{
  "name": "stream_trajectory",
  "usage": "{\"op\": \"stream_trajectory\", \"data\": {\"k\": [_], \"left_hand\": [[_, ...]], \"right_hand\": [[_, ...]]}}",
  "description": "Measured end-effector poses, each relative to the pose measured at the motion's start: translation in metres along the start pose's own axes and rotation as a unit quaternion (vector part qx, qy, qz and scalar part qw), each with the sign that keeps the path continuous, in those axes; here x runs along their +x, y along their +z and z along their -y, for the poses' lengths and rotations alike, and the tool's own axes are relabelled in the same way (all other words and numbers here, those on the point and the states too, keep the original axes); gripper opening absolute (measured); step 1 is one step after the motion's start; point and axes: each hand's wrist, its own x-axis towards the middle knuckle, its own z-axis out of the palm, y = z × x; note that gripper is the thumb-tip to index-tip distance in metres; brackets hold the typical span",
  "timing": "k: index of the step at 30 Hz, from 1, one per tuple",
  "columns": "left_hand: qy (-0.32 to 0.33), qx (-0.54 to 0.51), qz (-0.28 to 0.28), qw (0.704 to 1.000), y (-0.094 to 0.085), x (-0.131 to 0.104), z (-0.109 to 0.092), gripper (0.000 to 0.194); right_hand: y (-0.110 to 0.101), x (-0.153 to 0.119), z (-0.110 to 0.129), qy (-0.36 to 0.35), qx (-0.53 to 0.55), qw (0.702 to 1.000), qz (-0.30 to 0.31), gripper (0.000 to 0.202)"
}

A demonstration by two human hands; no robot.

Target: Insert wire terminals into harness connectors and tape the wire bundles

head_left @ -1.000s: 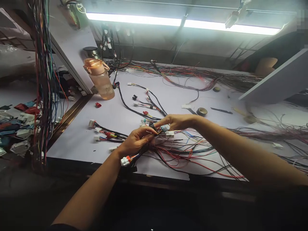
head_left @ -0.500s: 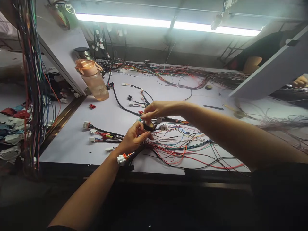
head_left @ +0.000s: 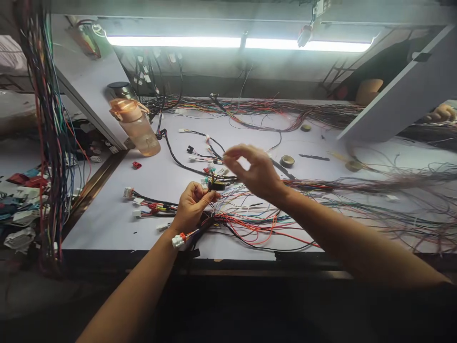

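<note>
My left hand (head_left: 193,205) pinches the wire bundle near the middle of the table, beside a small black tape roll (head_left: 216,185) that sits against the wires. Up and to the right, my right hand (head_left: 252,169) is raised over the harness, slightly blurred, with thumb and fingers apart and nothing between them. Red, black and blue loose wires (head_left: 250,226) fan out to the right of my left hand. A white and orange connector (head_left: 179,239) lies over my left wrist. Black-sleeved branches with white connectors (head_left: 128,193) extend to the left.
An orange-lidded bottle (head_left: 137,126) stands at the back left. Behind the hands lie a tape roll (head_left: 287,161), a dark blade-like tool (head_left: 314,157) and a long wire bundle (head_left: 257,108). Wires hang at the left (head_left: 50,119). Another person's hand (head_left: 442,113) shows at the far right.
My right hand has left the tape roll, moved up and right, and opened. The tape roll stays by my left hand at the wires. The view has shifted slightly.
</note>
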Motion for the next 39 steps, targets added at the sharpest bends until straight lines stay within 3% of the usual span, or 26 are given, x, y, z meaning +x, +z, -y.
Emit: {"op": "stream_trajectory", "data": {"k": [1, 2, 4, 6, 9, 12, 19, 23, 25, 34, 36, 39], "left_hand": [[-0.007, -0.002, 0.002, 1.000, 0.000, -0.001, -0.001, 0.036], [-0.016, 0.000, 0.007, 1.000, 0.000, -0.001, -0.003, 0.037], [-0.031, 0.014, 0.025, 0.999, 0.000, -0.003, -0.006, 0.035], [-0.039, 0.044, 0.056, 0.997, -0.001, -0.005, -0.007, 0.038], [-0.015, 0.089, 0.113, 0.989, -0.003, -0.006, -0.004, 0.039], [0.011, 0.120, 0.141, 0.983, -0.006, -0.005, -0.001, 0.033], [0.026, 0.209, 0.160, 0.965, -0.004, -0.002, -0.008, 0.034], [0.028, 0.227, 0.156, 0.961, 0.000, -0.003, -0.005, 0.028], [0.042, 0.235, 0.160, 0.958, 0.003, -0.004, -0.005, 0.025], [0.106, 0.285, 0.171, 0.937, 0.011, -0.008, -0.014, 0.021], [0.109, 0.290, 0.165, 0.936, 0.010, -0.008, -0.015, 0.023], [0.106, 0.290, 0.165, 0.937, 0.010, -0.009, -0.017, 0.029]], "right_hand": [[-0.002, -0.005, -0.010, 0.047, 0.060, 0.997, -0.005, 0.024], [-0.003, -0.009, -0.021, 0.088, 0.133, 0.987, 0.036, 0.034], [0.000, -0.016, -0.039, 0.144, 0.278, 0.940, 0.137, 0.058], [0.007, -0.021, -0.050, 0.160, 0.368, 0.895, 0.193, 0.071], [0.017, -0.022, -0.053, 0.154, 0.431, 0.861, 0.222, 0.068], [0.022, -0.021, -0.051, 0.152, 0.451, 0.847, 0.236, 0.060], [0.023, -0.027, -0.045, 0.157, 0.358, 0.905, 0.169, 0.039], [0.020, -0.042, -0.032, 0.120, 0.196, 0.962, 0.145, 0.032], [0.020, -0.051, -0.026, 0.103, 0.122, 0.977, 0.142, 0.026], [0.028, -0.066, -0.023, 0.095, -0.027, 0.992, 0.076, 0.022], [0.021, -0.066, -0.026, 0.052, 0.002, 0.993, 0.105, 0.023], [0.007, -0.066, -0.033, -0.040, 0.070, 0.980, 0.180, 0.052]]}}
